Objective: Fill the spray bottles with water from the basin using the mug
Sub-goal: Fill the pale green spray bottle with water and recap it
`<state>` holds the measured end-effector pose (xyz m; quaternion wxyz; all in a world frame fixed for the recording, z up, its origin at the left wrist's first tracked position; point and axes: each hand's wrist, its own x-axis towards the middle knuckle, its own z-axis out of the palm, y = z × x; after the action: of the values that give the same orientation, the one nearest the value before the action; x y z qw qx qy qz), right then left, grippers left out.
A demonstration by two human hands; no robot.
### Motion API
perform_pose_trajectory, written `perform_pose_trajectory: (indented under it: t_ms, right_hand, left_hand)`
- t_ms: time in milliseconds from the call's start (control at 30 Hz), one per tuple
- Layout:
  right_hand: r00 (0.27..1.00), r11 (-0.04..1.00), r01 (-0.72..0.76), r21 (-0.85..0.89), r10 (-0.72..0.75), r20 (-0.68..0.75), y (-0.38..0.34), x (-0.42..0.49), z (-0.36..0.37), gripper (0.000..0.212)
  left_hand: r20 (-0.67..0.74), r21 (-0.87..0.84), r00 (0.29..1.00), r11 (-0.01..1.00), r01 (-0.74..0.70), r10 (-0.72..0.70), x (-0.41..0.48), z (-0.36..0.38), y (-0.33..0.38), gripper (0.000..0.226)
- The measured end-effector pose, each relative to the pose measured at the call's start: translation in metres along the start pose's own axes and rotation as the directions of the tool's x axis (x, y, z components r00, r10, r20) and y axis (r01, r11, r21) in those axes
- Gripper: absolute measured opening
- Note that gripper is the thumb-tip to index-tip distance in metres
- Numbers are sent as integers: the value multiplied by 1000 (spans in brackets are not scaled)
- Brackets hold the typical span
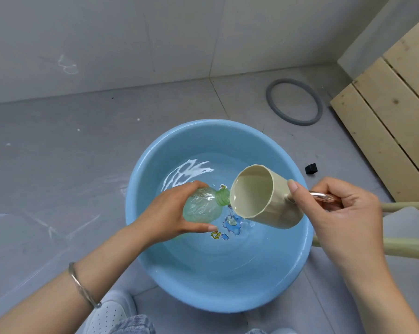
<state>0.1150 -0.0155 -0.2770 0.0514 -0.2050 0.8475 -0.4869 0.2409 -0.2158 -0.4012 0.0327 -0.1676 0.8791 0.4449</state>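
Fingers of my left hand (169,210) curl round the green spray bottle (201,208), held tilted over the blue basin (136,196), its neck at the mug (264,198) lip. My right hand (343,213) grips the mug's copper handle (321,196), thumb on its wall, the mug tipped sideways. Cartoon stickers (231,225) on the basin floor are too small to read.

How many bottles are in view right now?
1. The green bottle is held by the left hand over the basin, its neck at the tilted mug. Others may sit outside the frame.
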Motion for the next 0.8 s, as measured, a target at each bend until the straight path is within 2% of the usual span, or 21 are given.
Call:
perform_pose_trajectory:
  t_ms: [200, 367, 567, 800]
  right_hand:
    - [998, 997, 62, -49, -61, 11, -5, 0, 1, 40]
    - [996, 993, 87, -80, -86, 20, -7, 1, 2, 40]
    - [992, 988, 124, -95, -122, 20, -9, 1, 1, 41]
    - [981, 963, 190, -189, -192, 4, -12, 1, 1, 35]
  left_hand:
    - [11, -27, 1000, 1000, -1, 2, -1, 0, 0, 97]
    - [-1, -24, 1000, 1000, 2, -2, 0, 1, -1, 84]
    - [-1, -28, 1000, 1000, 8, -8, -2, 2, -2, 92]
    - [-8, -38, 1000, 999, 7, -8, -1, 2, -1, 85]
